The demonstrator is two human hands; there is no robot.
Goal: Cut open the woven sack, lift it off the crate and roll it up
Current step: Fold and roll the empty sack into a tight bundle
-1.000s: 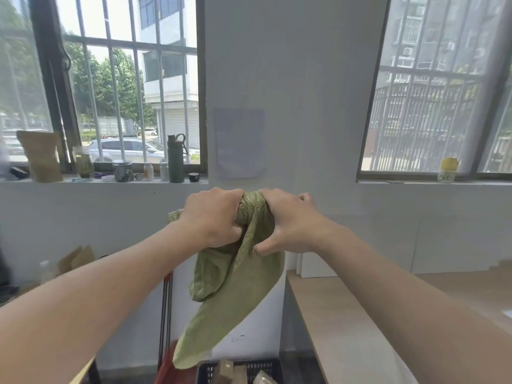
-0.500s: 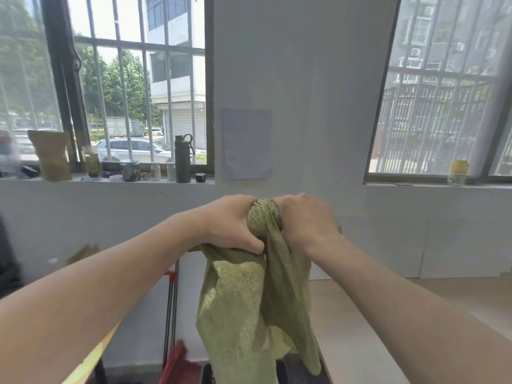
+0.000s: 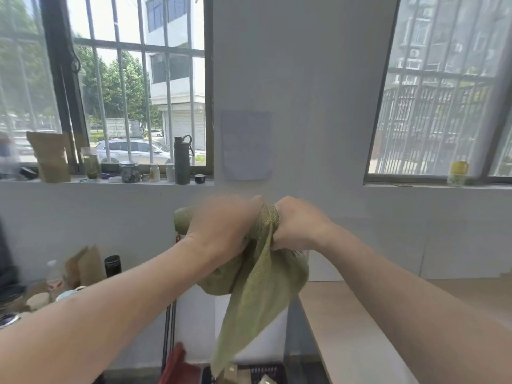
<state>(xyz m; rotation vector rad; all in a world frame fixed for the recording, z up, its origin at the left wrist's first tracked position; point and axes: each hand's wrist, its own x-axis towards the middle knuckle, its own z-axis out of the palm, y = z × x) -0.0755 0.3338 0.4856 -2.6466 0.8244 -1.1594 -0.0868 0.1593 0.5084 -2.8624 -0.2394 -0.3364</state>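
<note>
The green woven sack (image 3: pixel 260 286) is held up at chest height in front of the white wall. My left hand (image 3: pixel 221 225) and my right hand (image 3: pixel 297 225) both grip its bunched top, knuckles close together. A rolled end of the sack sticks out left of my left hand. The loose tail hangs down to the dark crate (image 3: pixel 266 372) at the bottom edge, of which only the rim and some contents show. My left hand is blurred.
A wooden table (image 3: pixel 360 328) stretches along the right. A windowsill (image 3: pixel 110 180) at the left holds a dark bottle (image 3: pixel 182 160), jars and a paper bag. Cups and a bottle stand on a surface at the lower left. A red object (image 3: pixel 177 367) lies beside the crate.
The sack's hanging part has become shorter and more bunched below my hands. A rolled end now shows left of my left hand. My view has shifted right.
</note>
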